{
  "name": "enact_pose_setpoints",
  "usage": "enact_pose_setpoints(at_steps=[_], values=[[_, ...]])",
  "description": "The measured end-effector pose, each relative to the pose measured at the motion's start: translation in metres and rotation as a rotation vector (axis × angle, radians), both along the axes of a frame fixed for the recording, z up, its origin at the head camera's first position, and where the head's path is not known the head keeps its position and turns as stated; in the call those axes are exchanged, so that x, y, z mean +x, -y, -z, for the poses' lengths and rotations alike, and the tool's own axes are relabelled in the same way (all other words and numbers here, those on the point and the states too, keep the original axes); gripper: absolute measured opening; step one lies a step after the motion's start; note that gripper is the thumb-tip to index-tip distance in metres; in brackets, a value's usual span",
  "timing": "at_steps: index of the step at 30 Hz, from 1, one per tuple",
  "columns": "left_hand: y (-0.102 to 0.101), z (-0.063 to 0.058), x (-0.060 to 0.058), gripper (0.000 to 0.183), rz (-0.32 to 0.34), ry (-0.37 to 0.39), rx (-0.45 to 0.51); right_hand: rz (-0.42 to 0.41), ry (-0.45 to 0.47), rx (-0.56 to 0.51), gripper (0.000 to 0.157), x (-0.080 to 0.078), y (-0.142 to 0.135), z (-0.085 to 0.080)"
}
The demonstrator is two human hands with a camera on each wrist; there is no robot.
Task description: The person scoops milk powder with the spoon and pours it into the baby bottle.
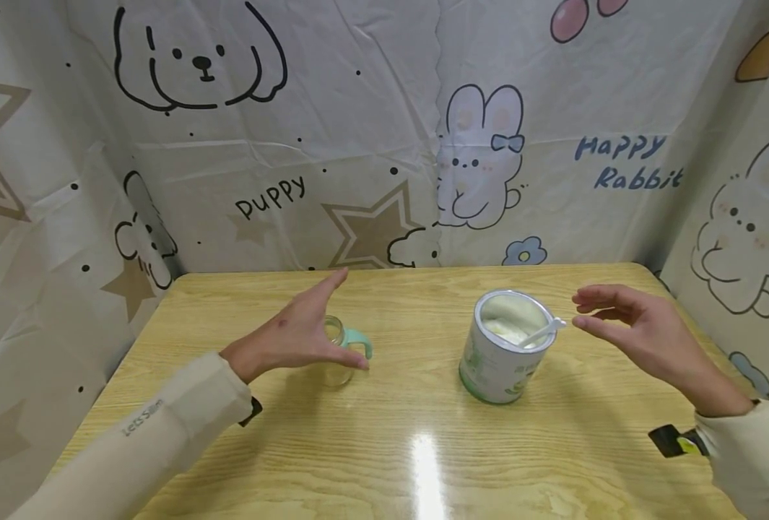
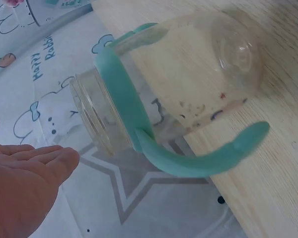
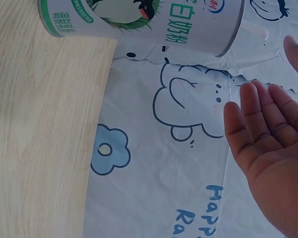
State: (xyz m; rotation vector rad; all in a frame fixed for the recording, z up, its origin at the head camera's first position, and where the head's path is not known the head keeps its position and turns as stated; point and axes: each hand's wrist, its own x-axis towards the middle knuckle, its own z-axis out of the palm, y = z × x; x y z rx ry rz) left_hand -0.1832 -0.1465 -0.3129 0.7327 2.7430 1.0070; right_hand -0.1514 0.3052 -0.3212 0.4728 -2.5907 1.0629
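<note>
Two hands, two vessels, one beside each. Key relation, in my judgement: the clear bottle lies just off the left hand's palm side, between thumb and fingers as seen from the head view, and partly hidden by that hand. Bottle stands upright on the table, long axis vertical, mouth uncovered. Its green handle points away from the left palm, toward the can. Left hand is clearly the nearer one to the bottle; the right is well apart from it.

Left hand: spread wide, thumb well away from the fingers, holding nothing. Left wrist view shows a gap between the visible fingers and the bottle; thumb contact cannot be told, as the thumb is out of that view.

Right hand: fingers slightly bent and close together, thumb apart, nothing held. The can stands upright off its fingertips, on the side toward the left hand, with a gap visible in the right wrist view. White scoop rests across the can's near rim, its end just beside the right thumb tip. Pale powder inside the can.
</note>
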Motion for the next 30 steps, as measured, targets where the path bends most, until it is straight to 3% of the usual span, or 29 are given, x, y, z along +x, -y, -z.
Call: enact_pose_setpoints(at_steps=[10, 30], values=[[-0.016, 0.003, -0.003, 0.135, 0.033, 0.033, 0.091, 0.051, 0.01, -0.014, 0.02, 0.0, 0.008, 0.001], [-0.064, 0.012, -0.005, 0.128, 0.099, 0.027, 0.114, 0.049, -0.001, -0.039, 0.017, 0.001, 0.013, 0.002]])
